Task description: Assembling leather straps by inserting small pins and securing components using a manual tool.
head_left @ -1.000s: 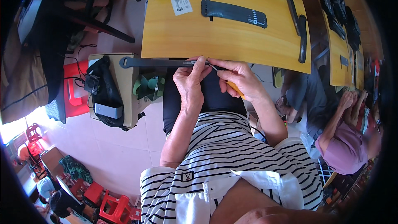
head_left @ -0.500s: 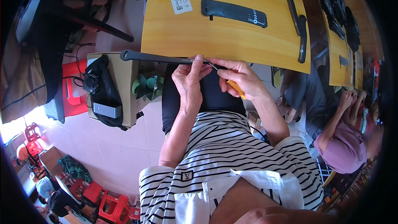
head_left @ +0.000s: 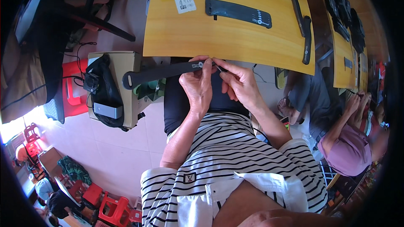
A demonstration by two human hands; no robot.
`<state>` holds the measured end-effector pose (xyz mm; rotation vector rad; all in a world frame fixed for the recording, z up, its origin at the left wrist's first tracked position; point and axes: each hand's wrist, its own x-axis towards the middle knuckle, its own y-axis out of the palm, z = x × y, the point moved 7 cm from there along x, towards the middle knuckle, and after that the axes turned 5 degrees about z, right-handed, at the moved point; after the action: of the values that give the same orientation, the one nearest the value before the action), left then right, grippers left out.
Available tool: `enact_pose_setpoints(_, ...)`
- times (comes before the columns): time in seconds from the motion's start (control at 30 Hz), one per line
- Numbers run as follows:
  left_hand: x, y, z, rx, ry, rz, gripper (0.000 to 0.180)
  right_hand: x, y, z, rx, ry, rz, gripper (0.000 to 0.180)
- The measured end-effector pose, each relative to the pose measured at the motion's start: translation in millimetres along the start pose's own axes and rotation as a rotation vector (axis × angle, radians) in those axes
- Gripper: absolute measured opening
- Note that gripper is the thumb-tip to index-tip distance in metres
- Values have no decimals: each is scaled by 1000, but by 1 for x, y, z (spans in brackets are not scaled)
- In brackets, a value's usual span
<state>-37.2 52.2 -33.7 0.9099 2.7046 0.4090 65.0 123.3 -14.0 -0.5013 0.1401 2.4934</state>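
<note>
The left hand (head_left: 197, 86) of a person in a striped shirt (head_left: 248, 143) grips a dark strap (head_left: 160, 72) near the frame's center, its holed end extending left. The right hand (head_left: 242, 85), fingers curled, pinches a slim metal tool (head_left: 219, 68) at the strap's other end. Across the top of the frame, a yellow desk (head_left: 181, 38) bears a wide dark band (head_left: 240, 13) and a white label (head_left: 185, 3).

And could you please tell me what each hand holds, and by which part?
The left hand holds the dark strap near its printed, right-hand end. The right hand holds a thin metal tool; the gripped part is hidden.
</note>
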Motion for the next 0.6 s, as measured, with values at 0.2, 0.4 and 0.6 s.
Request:
enact_pose_setpoints(0.2, -2, -3, -2, 78, 62, 22, 13, 3, 6, -5, -63, -28, -13, 40)
enact_pose_setpoints(0.4, -2, -1, -8, 196, 194, 79, 12, -1, 9, 5, -379, -355, -191, 43)
enact_pose_setpoints(0.6, 2, -5, -17, 59, 103, 88, 10, 8, 1, 20, -359, -370, -27, 38)
